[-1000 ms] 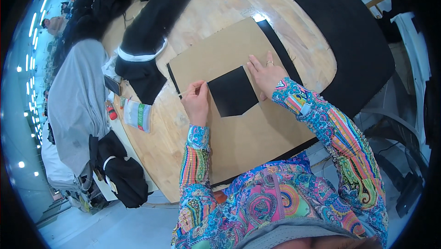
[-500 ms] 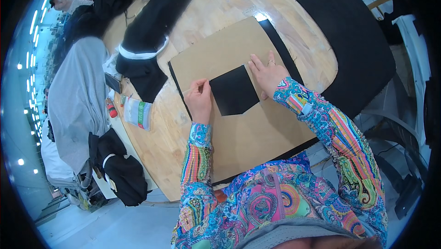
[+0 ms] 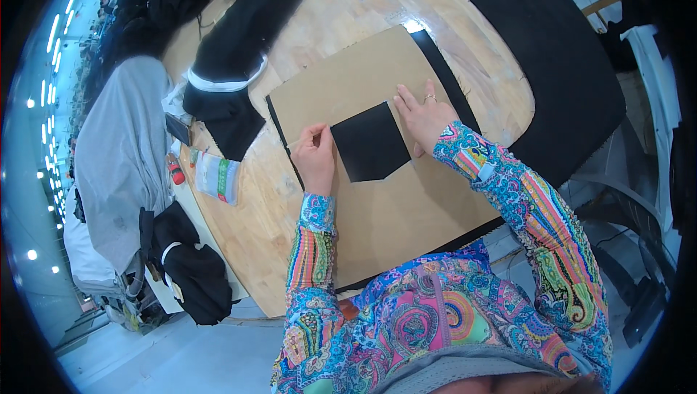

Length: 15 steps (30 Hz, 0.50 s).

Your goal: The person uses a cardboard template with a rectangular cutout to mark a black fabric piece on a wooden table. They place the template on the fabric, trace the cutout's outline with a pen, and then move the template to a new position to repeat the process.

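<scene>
A large tan cardboard sheet (image 3: 377,227) lies on black fabric (image 3: 451,82), whose edges show around it. In its middle is a black, pocket-shaped area (image 3: 370,143) with a pointed lower edge; I cannot tell whether this is a cut-out or a separate piece. My left hand (image 3: 314,154) is closed in a pinch at the upper left corner of that area, and what it holds, if anything, is too small to make out. To the right of the black shape, my right hand (image 3: 428,119) rests on the cardboard with its fingers stretched out.
Black fabric pieces lie on the wooden table (image 3: 239,241): a rolled one (image 3: 243,27) with a white band and a large panel (image 3: 552,67) overhanging the right edge. At left are a plastic packet (image 3: 216,178), a red object (image 3: 176,170) and a grey cloth (image 3: 123,154).
Both my hands and the cardboard stay nearly where they were. In the far upper left background, a person has shifted.
</scene>
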Available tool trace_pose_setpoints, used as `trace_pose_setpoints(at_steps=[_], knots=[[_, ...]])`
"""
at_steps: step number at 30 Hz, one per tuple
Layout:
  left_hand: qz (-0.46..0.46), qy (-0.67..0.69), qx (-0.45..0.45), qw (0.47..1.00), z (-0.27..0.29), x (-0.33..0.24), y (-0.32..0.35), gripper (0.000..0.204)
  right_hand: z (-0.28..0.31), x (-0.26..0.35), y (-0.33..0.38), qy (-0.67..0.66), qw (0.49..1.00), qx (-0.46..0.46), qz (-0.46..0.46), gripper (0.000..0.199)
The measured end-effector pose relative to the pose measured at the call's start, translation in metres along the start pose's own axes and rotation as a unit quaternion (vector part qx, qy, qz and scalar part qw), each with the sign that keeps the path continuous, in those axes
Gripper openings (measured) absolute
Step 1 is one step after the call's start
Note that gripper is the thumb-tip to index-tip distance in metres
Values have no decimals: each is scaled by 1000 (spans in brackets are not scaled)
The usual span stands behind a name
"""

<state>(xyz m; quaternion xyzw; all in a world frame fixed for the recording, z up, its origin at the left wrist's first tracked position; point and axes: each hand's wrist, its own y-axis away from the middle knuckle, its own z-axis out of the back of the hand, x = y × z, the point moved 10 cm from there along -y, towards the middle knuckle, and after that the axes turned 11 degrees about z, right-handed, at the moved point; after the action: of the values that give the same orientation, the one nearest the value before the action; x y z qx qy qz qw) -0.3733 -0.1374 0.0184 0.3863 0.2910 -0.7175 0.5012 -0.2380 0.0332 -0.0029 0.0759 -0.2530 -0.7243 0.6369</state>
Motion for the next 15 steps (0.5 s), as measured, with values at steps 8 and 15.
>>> trace_pose_setpoints(at_steps=[8,15], knots=[[30,14,-10,999,7,9,-1,11,1,0,0,-12,1000,2,0,106],[-41,-99,-12,994,3,-12,9,10,-1,-1,-1,-10,1000,2,-1,107]])
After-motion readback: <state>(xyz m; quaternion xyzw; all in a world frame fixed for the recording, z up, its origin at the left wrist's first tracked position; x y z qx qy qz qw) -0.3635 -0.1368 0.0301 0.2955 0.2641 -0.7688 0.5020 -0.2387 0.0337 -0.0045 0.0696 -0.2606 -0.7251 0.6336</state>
